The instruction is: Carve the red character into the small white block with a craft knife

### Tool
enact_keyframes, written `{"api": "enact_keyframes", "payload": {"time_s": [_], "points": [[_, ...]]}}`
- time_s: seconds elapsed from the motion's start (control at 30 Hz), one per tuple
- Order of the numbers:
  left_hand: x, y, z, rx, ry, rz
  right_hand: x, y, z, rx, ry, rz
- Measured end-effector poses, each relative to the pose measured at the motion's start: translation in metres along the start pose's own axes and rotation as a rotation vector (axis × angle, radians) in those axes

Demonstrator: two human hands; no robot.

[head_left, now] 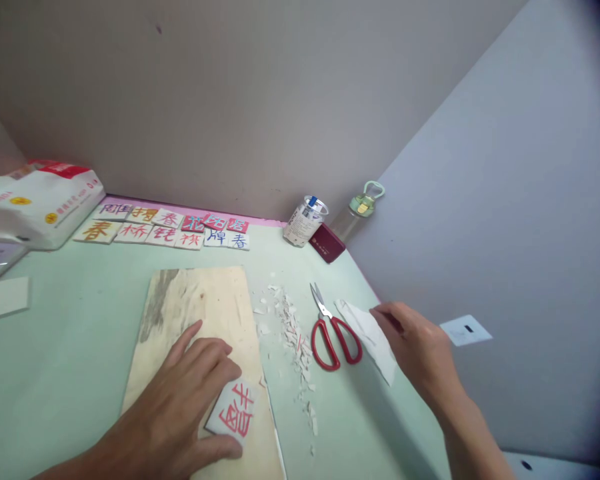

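My left hand point(180, 393) rests on a wooden board point(215, 293). Between its thumb and fingers it grips a small white tile point(235, 412) marked with a red Chinese character, which lies on the board near its right edge. Over at the right, my right hand point(420, 340) has its fingers pinched together at the upper edge of a folded white tissue point(373, 337). What those fingers hold, if anything, is hidden. Red-handled scissors point(330, 333) lie spread slightly apart beside the tissue, points away from me. White shavings point(295, 340) are strewn between board and scissors.
Two rows of character tiles point(135, 232) lie along the back. A white plastic package point(55, 207) stands at back left, with a blank white slab point(5, 298) nearer. A can point(305, 223), a dark red booklet point(327, 243) and a bottle point(355, 213) stand by the right wall.
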State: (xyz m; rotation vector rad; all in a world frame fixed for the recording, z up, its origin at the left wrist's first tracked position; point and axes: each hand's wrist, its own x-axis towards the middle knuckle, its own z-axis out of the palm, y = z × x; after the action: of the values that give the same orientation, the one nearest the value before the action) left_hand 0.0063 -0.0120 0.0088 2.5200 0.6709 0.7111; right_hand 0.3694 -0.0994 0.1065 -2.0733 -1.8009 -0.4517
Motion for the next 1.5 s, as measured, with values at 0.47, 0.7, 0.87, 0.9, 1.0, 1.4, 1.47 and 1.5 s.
{"api": "enact_keyframes", "payload": {"time_s": [0.47,0.7,0.87,0.9,1.0,1.4,1.47,1.5], "points": [[-0.002,-0.004,0.002,0.009,-0.007,0.01,-0.035,-0.116,0.018,0.621,-0.804,0.036],[-0.001,-0.003,0.001,-0.018,0.002,0.025,-0.053,-0.118,0.028,0.55,-0.717,0.009],[0.0,0.0,-0.001,-0.024,-0.006,0.003,-0.06,-0.117,0.034,0.576,-0.7,-0.067],[0.0,0.0,-0.001,-0.027,-0.006,0.006,-0.061,-0.117,0.035,0.573,-0.688,-0.086],[-0.001,-0.003,0.0,-0.043,-0.006,0.032,-0.064,-0.121,0.039,0.568,-0.646,-0.09],[-0.001,-0.006,-0.001,-0.032,-0.032,0.03,-0.036,-0.117,0.016,1.028,-0.441,0.063],[-0.001,-0.007,0.0,-0.037,-0.03,0.031,-0.035,-0.118,0.018,1.171,-0.368,0.063],[-0.002,-0.007,0.0,-0.039,-0.028,0.035,-0.036,-0.118,0.019,1.222,-0.326,0.059]]}}
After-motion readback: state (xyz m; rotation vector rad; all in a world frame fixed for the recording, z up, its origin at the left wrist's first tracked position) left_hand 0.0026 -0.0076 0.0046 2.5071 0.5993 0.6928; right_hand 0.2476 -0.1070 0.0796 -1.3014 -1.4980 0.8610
